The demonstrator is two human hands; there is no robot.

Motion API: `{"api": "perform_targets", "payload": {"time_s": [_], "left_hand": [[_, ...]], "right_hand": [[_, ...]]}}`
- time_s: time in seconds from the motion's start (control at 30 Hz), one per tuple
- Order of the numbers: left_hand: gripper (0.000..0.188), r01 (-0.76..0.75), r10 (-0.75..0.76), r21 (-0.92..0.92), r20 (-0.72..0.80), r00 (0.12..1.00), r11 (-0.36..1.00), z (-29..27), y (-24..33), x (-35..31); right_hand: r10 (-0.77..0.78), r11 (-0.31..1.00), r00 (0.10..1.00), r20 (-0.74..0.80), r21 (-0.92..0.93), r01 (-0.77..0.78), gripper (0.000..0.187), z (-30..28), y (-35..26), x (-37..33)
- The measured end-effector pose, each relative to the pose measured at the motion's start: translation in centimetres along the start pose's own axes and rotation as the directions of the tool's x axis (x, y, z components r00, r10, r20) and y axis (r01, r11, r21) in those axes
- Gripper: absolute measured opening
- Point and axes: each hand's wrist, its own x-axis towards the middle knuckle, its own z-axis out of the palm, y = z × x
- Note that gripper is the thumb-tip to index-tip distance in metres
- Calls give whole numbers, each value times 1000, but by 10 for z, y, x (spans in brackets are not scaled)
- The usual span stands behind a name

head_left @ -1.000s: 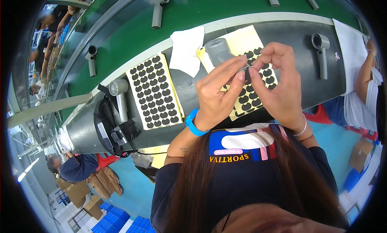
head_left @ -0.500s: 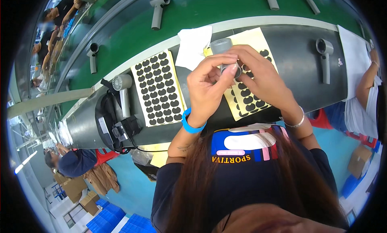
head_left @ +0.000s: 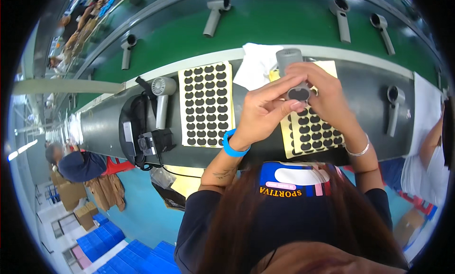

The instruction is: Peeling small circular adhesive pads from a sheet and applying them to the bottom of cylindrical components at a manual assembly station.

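Both hands hold a grey handheld fan housing (head_left: 289, 57), its wide head pointing away and its handle end toward me. A black sticker (head_left: 298, 94) covers the round handle end. My left hand (head_left: 269, 106) pinches near the sticker, with the thumb at its lower edge and the fingers along the handle. My right hand (head_left: 328, 91) wraps the handle from the right. Beneath the hands lies a yellow-backed sheet (head_left: 310, 125) of black stickers, partly hidden. A second sticker sheet (head_left: 206, 103) lies to the left.
A finished-looking fan (head_left: 162, 101) and a black strapped device (head_left: 137, 136) with a cable sit at the left. Another housing (head_left: 394, 108) lies right. White cloth (head_left: 258, 65) lies behind the sheets. Several housings lie on the green conveyor (head_left: 275, 23). A co-worker's arm (head_left: 431, 132) is at far right.
The view has shifted, and the conveyor housings stand in different places. The handle end has turned more toward me, showing the black sticker plainly. Both hands stay around the housing.
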Motion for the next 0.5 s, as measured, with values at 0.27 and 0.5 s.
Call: {"api": "perform_targets", "payload": {"time_s": [0.27, 0.5], "left_hand": [[47, -56, 70, 254, -46, 996, 965, -7, 0, -7], [34, 51, -18, 359, -94, 995, 932, -22, -3, -22]], "right_hand": [[-218, 683, 974, 62, -703, 198, 56, -11, 155, 105], [-189, 759, 978, 85, -620, 200, 62, -16, 168, 105]]}}
